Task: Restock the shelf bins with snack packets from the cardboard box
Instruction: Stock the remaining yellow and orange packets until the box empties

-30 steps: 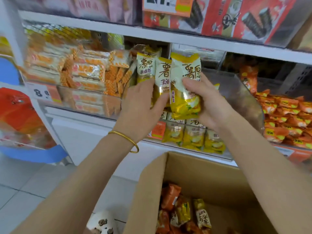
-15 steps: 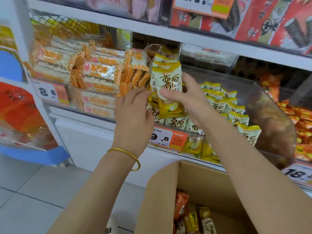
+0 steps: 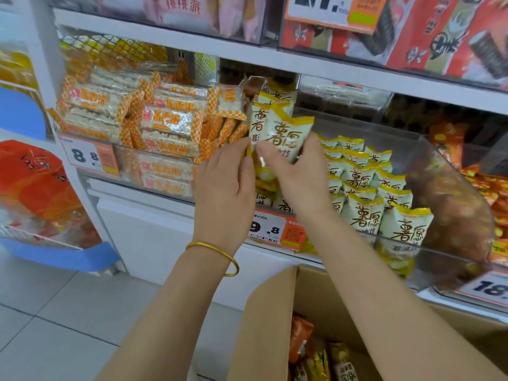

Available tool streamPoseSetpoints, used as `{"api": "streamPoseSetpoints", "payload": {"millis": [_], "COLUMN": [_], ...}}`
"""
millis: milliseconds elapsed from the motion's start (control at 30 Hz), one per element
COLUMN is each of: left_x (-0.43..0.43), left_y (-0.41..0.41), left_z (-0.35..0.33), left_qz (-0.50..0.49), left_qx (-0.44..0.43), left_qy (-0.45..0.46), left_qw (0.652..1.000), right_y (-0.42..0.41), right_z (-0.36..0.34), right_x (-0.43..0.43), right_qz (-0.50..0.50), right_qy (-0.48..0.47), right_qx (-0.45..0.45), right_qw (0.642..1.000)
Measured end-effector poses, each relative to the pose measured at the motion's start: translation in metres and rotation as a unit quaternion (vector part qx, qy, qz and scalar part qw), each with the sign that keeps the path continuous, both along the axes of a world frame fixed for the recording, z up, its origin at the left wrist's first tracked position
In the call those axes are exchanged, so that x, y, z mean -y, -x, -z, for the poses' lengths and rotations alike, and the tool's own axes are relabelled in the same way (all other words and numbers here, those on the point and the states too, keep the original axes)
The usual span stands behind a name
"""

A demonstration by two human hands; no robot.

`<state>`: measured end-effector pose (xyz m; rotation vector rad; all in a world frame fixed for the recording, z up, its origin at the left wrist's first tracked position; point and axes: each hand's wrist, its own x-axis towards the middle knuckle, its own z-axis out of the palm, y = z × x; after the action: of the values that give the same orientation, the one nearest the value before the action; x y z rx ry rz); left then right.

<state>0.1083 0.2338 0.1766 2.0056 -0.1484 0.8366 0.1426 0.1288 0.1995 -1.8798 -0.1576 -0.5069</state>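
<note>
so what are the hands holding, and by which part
The right hand pinches the front packet by its lower end; the left hand grips the back packet by its lower end too.

L grip (image 3: 224, 193) & R grip (image 3: 297, 174) bare, forearms (image 3: 170, 312) bare too. L wrist (image 3: 213, 237): thin gold bangle (image 3: 217, 250), plain, smooth, shiny, round-section.
</note>
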Motion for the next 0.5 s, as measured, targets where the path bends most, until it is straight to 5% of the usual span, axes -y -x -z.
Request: {"api": "streamPoseSetpoints", "payload": {"millis": [100, 300, 500], "left_x": [0.0, -0.002, -0.001], "left_y": [-0.001, -0.005, -0.005], "left_z": [0.002, 0.005, 0.006], "left_qz": [-0.007, -0.002, -0.018], "left_qx": [0.003, -0.017, -0.041], "left_qy": [-0.006, -0.004, -0.02], "left_qw": [1.0, 1.0, 0.999], "right_y": [-0.001, 0.01, 0.007], "right_z": [0.009, 0.008, 0.011], "right_x": [-0.014, 0.003, 0.001], "right_qz": [0.028, -0.047, -0.023], "right_qy": [0.137, 0.002, 0.087], "right_qx": [0.008, -0.037, -0.01], "right_qw": [0.99, 0.998, 0.996]}}
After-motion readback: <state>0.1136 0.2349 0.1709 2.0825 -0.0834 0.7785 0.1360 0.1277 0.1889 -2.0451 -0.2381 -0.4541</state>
